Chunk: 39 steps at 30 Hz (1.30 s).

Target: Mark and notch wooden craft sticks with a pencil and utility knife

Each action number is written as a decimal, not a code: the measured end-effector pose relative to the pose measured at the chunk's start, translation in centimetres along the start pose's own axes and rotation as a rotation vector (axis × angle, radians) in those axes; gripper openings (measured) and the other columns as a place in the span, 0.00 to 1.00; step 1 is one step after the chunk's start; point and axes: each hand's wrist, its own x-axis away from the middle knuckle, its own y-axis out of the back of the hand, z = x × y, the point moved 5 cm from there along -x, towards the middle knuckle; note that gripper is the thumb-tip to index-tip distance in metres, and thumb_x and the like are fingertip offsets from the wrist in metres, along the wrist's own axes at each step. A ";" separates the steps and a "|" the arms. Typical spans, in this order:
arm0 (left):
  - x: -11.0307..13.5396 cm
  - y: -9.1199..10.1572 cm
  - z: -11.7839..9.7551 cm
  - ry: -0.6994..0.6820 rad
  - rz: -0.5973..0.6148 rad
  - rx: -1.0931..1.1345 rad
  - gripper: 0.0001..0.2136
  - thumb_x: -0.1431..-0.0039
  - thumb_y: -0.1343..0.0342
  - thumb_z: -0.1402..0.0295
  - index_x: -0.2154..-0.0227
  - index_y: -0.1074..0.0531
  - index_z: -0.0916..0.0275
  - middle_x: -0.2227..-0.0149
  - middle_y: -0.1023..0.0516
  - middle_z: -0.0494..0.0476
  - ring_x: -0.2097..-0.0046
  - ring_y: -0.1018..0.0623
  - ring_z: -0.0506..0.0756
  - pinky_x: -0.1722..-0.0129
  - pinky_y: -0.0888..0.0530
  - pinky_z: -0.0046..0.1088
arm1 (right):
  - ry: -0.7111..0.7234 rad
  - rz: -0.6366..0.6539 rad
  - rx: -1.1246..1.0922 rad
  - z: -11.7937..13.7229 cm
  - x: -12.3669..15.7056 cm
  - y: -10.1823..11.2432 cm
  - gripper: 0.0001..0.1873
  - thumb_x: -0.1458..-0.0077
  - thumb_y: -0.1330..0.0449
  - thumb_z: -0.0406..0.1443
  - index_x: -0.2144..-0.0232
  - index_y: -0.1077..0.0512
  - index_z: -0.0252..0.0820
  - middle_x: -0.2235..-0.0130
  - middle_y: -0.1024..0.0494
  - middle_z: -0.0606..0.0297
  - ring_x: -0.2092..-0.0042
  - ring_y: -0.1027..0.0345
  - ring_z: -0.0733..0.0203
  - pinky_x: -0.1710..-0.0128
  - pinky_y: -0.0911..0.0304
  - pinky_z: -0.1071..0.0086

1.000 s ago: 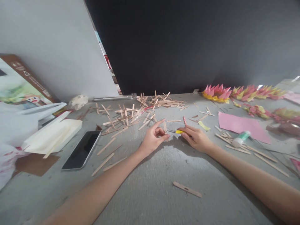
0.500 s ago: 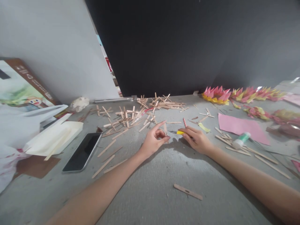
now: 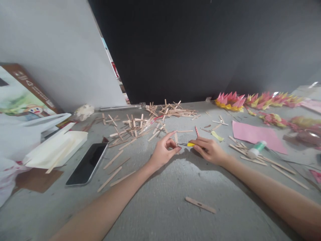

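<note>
Head view has you mid-job, far as I can tell: your left hand (image 3: 163, 152) has its fingers curved round, thumb and forefinger pinching an upright stick (image 3: 176, 138) end to end just above the worktop (image 3: 160, 207). Your right hand (image 3: 209, 150) has its fingers pressed together on a yellow-handled tool (image 3: 190, 144), tip right at that stick; can't tell if it's biting in. No finished cut shows on it, so I'd call that one not done. The loose stick (image 3: 201, 205) nearer you has a dark slot mid-length, so it looks already worked. Crossed sticks (image 3: 179, 112) heaped at the back look done too, while the flat sticks (image 3: 109, 179) beside your left forearm seem untouched, so likely plenty left.
</note>
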 end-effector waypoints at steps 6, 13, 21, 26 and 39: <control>0.1 -0.2 -0.1 -0.022 0.019 -0.117 0.34 0.42 0.33 0.64 0.34 0.34 0.59 0.69 0.24 0.49 0.66 0.23 0.51 0.55 0.26 0.31 | 0.005 0.025 -0.014 0.1 0.0 -0.1 0.18 0.26 0.50 0.40 0.46 0.24 0.42 0.59 0.20 0.55 0.61 0.25 0.57 0.60 0.30 0.64; 0.2 -0.2 -0.2 -0.052 0.032 -0.151 0.32 0.41 0.35 0.66 0.34 0.33 0.57 0.68 0.25 0.49 0.66 0.24 0.51 0.55 0.26 0.31 | 0.008 0.005 -0.011 0.1 0.0 0.0 0.17 0.27 0.50 0.39 0.47 0.24 0.42 0.61 0.21 0.57 0.63 0.26 0.58 0.62 0.32 0.65; 0.1 -0.2 -0.2 -0.013 0.030 -0.128 0.32 0.40 0.36 0.65 0.33 0.35 0.59 0.70 0.25 0.49 0.66 0.23 0.52 0.57 0.26 0.32 | -0.018 -0.024 0.051 -0.1 0.0 0.1 0.19 0.26 0.51 0.41 0.49 0.23 0.43 0.61 0.19 0.56 0.65 0.25 0.58 0.64 0.30 0.65; 0.1 -0.3 0.0 -0.008 0.035 -0.164 0.30 0.41 0.36 0.66 0.35 0.34 0.59 0.70 0.25 0.48 0.67 0.24 0.52 0.58 0.26 0.31 | -0.028 -0.020 0.070 -0.2 0.1 -0.1 0.18 0.26 0.51 0.41 0.50 0.22 0.43 0.61 0.18 0.56 0.64 0.24 0.58 0.63 0.30 0.65; 0.1 0.0 -0.5 -0.062 -0.036 -0.212 0.27 0.40 0.37 0.67 0.38 0.32 0.58 0.68 0.23 0.49 0.66 0.23 0.53 0.57 0.26 0.31 | -0.030 0.000 0.043 -0.2 0.2 -0.1 0.16 0.27 0.50 0.40 0.51 0.23 0.43 0.60 0.18 0.57 0.63 0.24 0.57 0.62 0.31 0.65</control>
